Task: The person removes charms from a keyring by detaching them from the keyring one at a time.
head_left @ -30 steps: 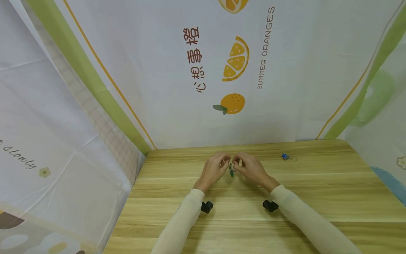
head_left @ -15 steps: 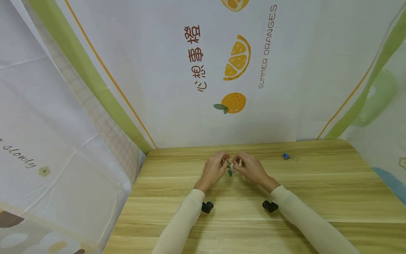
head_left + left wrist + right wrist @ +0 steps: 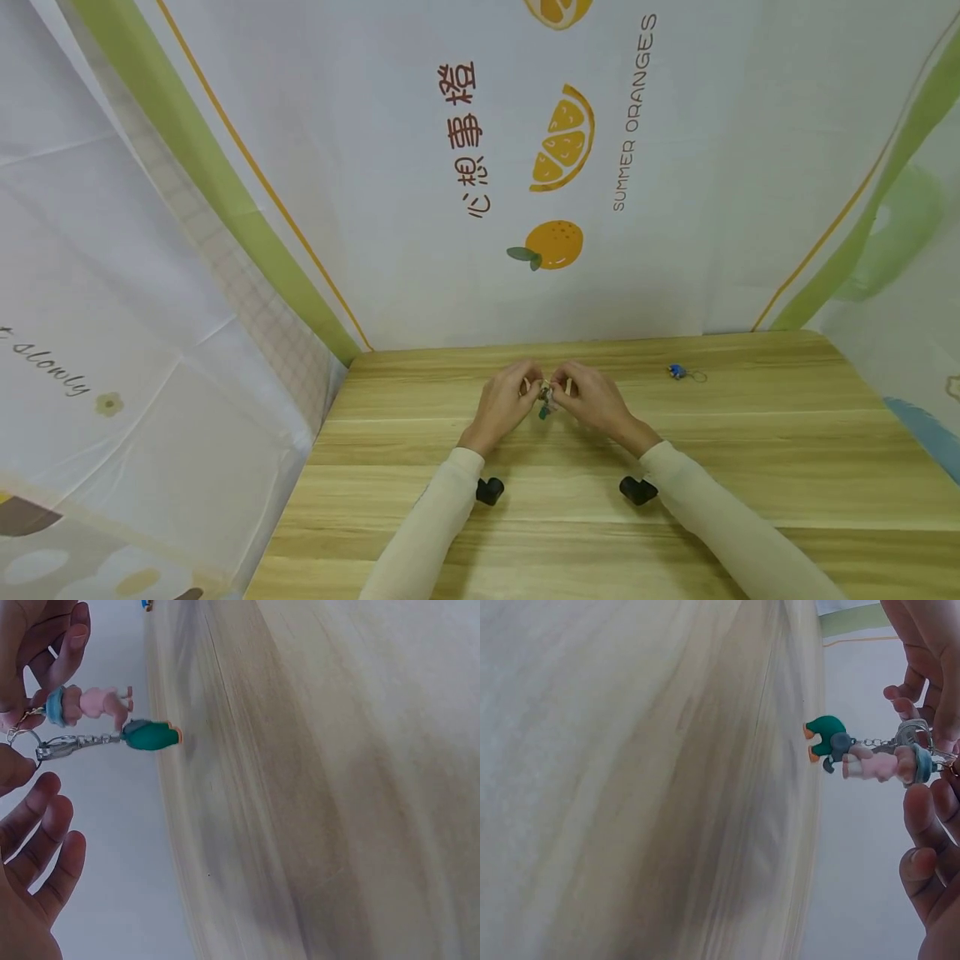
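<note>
My left hand [image 3: 501, 406] and right hand [image 3: 597, 402] meet above the table's far part, fingertips almost together. In the left wrist view, my left thumb and a finger pinch a metal key ring [image 3: 25, 738] with a silver clasp [image 3: 60, 747]. From the clasp's short chain hangs a green charm [image 3: 152, 736] with orange feet, best seen in the right wrist view. Beside it dangles a pink figure charm [image 3: 96, 702] in a blue-green hat; my right fingers pinch its gold-coloured link at the ring. Fingertips partly hide the ring.
A blue charm [image 3: 677, 372] with a key ring lies on the wooden table [image 3: 750, 467], right of my hands. Behind stands a white cloth wall [image 3: 375, 208] printed with oranges. Black wrist-camera parts [image 3: 491, 491] show below each wrist.
Both hands stay in place with their pinching grip. The hanging charms swing and turn slightly between the fingertips; the head view shifts a little.
</note>
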A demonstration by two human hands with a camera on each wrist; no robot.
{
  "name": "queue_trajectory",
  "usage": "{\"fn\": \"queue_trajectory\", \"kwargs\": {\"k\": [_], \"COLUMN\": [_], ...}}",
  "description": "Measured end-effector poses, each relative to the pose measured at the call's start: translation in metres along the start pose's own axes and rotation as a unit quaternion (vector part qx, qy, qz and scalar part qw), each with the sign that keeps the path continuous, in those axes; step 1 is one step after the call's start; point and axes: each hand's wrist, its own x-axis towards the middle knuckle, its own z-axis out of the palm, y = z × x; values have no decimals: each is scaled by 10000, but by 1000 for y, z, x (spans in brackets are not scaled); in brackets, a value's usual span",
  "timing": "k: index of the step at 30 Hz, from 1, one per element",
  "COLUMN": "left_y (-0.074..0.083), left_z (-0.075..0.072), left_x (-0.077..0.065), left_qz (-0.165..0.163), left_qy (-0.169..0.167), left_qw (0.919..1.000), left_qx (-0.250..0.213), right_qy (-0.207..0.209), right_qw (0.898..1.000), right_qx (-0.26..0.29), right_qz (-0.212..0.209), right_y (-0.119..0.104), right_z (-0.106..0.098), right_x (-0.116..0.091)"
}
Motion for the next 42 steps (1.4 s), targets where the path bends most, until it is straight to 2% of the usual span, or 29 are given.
{"fn": "queue_trajectory", "kwargs": {"k": [6, 13, 21, 29, 42], "left_y": [0, 2, 2, 2, 2], "left_z": [0, 2, 3, 3, 0], "left_x": [-1, -1, -2, -3, -2], "left_qz": [-81, 161, 234, 364, 310], "left_qy": [62, 84, 67, 166, 16], "left_qw": [9999, 9998, 9997, 9992, 9995], "left_qx": [-124, -71, 91, -13, -100], "right_qy": [-26, -54, -42, -145, -129], "right_qw": [10000, 10000, 9999, 9997, 9996], "right_qx": [64, 25, 15, 167, 154], "right_qz": [25, 32, 159, 143, 219], "right_y": [-1, -3, -2, -1, -3], "right_z": [1, 2, 2, 2, -1], "right_x": [0, 0, -1, 1, 1]}}
